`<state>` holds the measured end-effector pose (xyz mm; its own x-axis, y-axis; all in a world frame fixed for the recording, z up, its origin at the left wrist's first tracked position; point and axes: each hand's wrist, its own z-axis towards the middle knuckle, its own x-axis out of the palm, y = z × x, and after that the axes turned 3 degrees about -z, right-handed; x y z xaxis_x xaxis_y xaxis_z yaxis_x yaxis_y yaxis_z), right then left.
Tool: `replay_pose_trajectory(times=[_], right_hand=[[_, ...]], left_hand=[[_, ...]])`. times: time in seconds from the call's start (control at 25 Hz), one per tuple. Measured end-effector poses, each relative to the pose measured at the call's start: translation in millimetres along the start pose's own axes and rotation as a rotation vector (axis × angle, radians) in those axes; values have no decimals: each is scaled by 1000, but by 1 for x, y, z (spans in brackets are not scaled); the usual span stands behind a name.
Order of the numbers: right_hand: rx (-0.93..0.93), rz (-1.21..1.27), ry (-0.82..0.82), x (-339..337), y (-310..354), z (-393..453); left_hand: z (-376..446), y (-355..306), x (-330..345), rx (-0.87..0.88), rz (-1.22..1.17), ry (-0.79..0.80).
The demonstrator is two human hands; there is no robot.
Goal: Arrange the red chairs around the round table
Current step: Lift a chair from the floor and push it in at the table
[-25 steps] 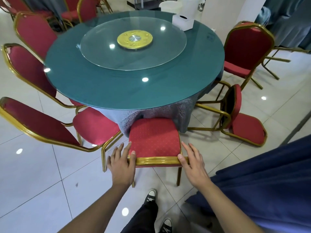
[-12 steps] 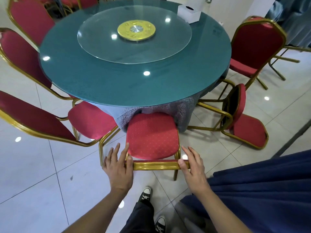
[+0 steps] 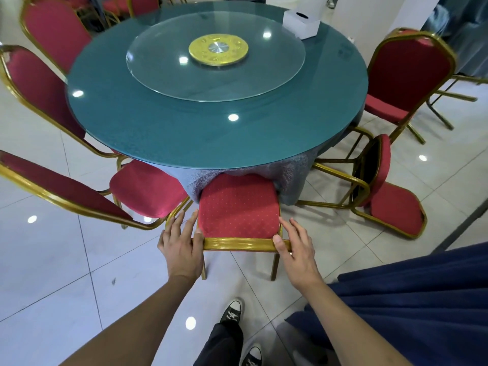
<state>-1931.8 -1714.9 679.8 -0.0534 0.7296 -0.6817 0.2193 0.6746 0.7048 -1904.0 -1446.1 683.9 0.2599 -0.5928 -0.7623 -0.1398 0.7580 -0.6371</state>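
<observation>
Red chair (image 3: 239,207) sits with its seat partly under the green round tabletop (image 3: 163,122), against the hanging cloth; left hand (image 3: 182,247) and right hand (image 3: 298,249) rest on its gold top rail (image 3: 237,244), fingers fairly straight, thumbs hooked over, likely to push it squarely; a tipped chair (image 3: 390,196) lies to the right.

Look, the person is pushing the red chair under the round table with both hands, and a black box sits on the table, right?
Not quite: the box on the round table is white, not black, as the head view shows. The rest holds: the left hand and right hand are both on the gold top rail of the red chair, whose seat is partly under the tablecloth.
</observation>
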Motion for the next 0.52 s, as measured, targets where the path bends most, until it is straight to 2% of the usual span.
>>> replay_pose_trajectory(times=[0.16,0.4,0.52], right_hand=[[-11,-40,20,-3,-3,-3],[-43,-203,89,-17,2,-5],[-53,-234,43,-26,16,2]], left_hand=[[-4,0,-4,11,1,46],[1,9,-23,38,48,333],[10,1,-29,51,30,319]])
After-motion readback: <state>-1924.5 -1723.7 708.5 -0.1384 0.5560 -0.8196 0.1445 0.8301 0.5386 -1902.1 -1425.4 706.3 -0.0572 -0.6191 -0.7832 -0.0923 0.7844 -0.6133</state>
